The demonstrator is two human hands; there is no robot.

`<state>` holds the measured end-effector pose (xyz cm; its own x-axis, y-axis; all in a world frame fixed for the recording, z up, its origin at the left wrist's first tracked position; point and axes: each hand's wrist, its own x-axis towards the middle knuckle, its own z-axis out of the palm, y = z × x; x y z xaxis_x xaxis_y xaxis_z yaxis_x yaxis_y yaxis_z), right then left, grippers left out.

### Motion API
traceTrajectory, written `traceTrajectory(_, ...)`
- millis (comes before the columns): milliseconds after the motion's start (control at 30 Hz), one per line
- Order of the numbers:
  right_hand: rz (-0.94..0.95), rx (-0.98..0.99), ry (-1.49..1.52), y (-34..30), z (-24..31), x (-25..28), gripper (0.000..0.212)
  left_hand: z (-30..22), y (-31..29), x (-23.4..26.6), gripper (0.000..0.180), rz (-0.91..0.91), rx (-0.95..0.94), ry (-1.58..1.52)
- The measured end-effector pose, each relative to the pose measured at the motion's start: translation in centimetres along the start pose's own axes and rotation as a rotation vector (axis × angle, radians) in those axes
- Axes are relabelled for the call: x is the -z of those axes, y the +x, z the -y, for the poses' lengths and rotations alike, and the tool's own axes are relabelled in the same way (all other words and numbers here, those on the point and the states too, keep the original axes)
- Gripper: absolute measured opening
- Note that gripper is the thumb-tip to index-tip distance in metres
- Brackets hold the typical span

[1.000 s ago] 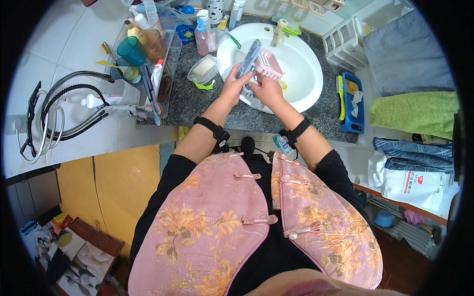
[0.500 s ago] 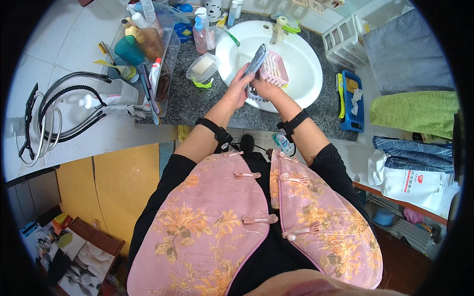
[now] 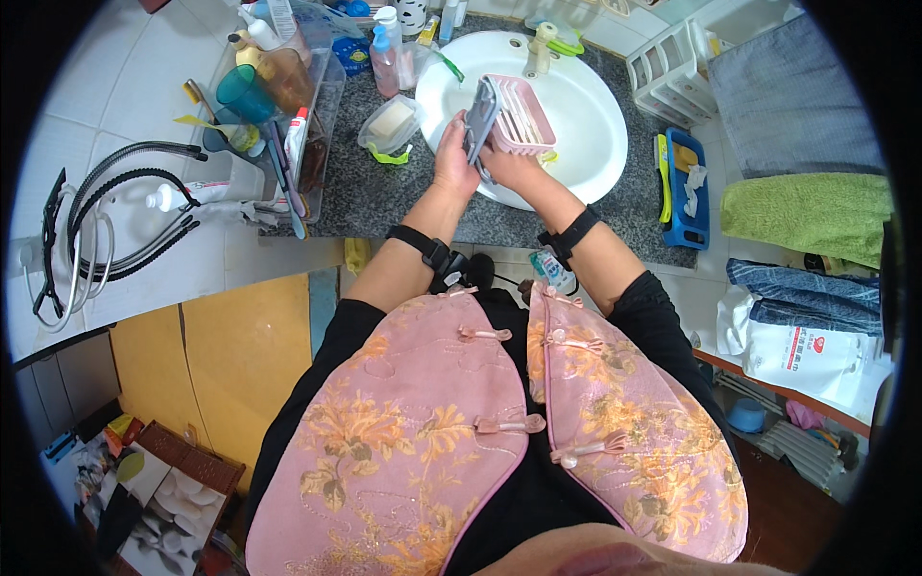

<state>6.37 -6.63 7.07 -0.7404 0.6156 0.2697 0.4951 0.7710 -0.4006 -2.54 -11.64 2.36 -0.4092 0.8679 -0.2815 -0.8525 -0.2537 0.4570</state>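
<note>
Over the front of the white sink (image 3: 588, 158), my left hand (image 3: 453, 161) supports a grey plastic soap dish (image 3: 482, 117) tilted nearly upright, with fingers along its left side. My right hand (image 3: 509, 168) closes on the dish's lower right side; its fingertips are partly hidden. Just beyond my right hand is a pink slotted soap dish (image 3: 523, 117), tilted over the basin. Whether my right fingers also touch the pink dish cannot be seen. A bit of yellow (image 3: 548, 156) shows beside the pink dish.
A cream tap (image 3: 543, 46) stands at the sink's back. Left on the dark counter are a clear box with soap (image 3: 391, 123), pump bottles (image 3: 384, 62) and a clear bin of cups (image 3: 331, 106). A blue tray (image 3: 686, 197) and white drawers (image 3: 670, 82) lie right.
The grey dish has shifted left and toward me and turned more upright. The pink dish has moved up and left, showing more of its slotted inside. Both hands have moved slightly.
</note>
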Motion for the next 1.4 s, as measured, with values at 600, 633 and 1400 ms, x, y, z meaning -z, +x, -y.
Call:
traceTrajectory(600, 0.274, -0.318, 0.534, -3.1, 0.6, 3.0, 0.053, -2.7, 0.1, -1.3, 0.035, 0.17, 0.302, -0.014)
traceTrajectory(633, 0.27, -0.28, 0.668, -2.6, 0.3, 3.3, 0.049, -2.5, -0.3, -1.6, 0.036, 0.173, 0.313, -0.042)
traceTrajectory(1400, -0.245, -0.039, 0.252, -1.7, 2.3, 2.1, 0.023, -0.1, 2.5, -1.7, 0.057, -0.226, -0.098, 0.26)
